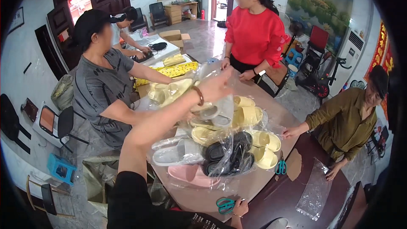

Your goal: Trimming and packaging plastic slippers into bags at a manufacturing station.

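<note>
Left hand (217, 85) is stretched way out over the table (254, 182), fingers closed on a clear plastic bag (214, 101) that hangs down from the grip. It's blurry, but there's a pair of grey slippers (216, 116) inside the bag, just under the hand. Below and a bit right of that grip sits the whole pile: yellow slippers (248, 116) in bags, a black pair (224, 154) in shiny plastic, a grey-white pair (178, 152) and a pink pair (190, 176) closest to me. Right hand (240, 208) is down at the near edge of the table, resting right beside the green-handled scissors (225, 205), touching or almost touching them, can't tell if the fingers are actually curled around anything. Another pair of green scissors (280, 168) lies farther right, and an empty plastic bag (316, 191) sits on the dark part of the table. Three other people stand around the table.
</note>
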Available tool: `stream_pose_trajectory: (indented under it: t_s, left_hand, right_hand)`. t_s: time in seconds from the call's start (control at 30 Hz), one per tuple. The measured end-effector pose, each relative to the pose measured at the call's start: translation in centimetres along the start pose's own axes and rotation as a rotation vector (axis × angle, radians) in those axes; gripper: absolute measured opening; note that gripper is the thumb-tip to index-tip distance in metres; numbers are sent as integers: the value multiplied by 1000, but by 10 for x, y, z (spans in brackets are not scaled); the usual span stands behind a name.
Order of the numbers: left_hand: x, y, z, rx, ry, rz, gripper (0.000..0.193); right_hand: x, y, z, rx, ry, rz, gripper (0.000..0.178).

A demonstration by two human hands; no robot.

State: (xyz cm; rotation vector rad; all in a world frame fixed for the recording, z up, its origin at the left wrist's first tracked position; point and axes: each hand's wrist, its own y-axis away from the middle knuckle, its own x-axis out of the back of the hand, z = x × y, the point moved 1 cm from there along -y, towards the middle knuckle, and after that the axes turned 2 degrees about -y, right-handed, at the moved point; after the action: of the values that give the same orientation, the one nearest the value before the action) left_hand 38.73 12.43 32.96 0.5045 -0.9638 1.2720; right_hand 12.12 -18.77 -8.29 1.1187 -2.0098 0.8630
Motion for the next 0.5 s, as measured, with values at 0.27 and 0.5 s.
stream_pose_trajectory:
  t_s: [0.27, 0.5]
  left_hand:
    - [21, -55, -136, 391, 262, 283, 82]
    - [50, -57, -163, 681, 462, 293, 78]
  right_hand:
    - [5, 1, -13, -37, -16, -21, 35]
    - [9, 4, -27, 19, 25, -19, 34]
